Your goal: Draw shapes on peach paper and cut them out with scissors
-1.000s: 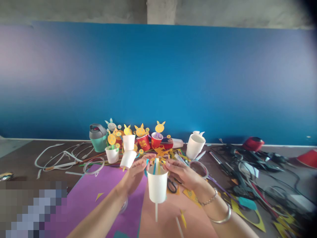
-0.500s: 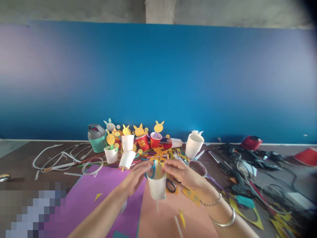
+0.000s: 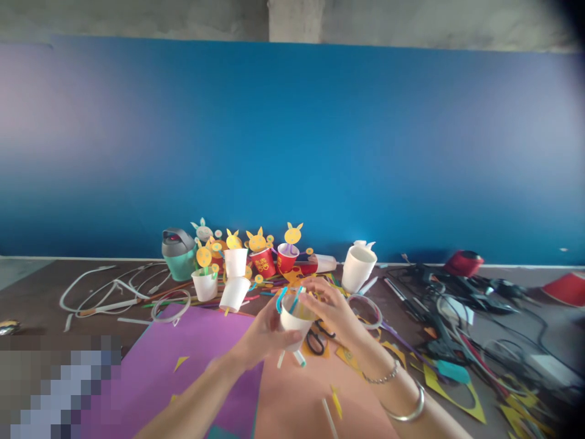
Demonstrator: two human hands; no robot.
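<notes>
One head-worn camera, wide view, facing forward and down, dark brown tabletop near, blue wall panel far.

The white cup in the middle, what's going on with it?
The person's left hand holds the white cup over the orange paper. The right hand is at its rim, by a blue straw; whether it grips that, I can't tell. Scissors show just to the cup's right. Farther back, yellow rabbit faces stand above red and white cups near the blue wall.

Gold double-happiness sign, on red cup
</notes>
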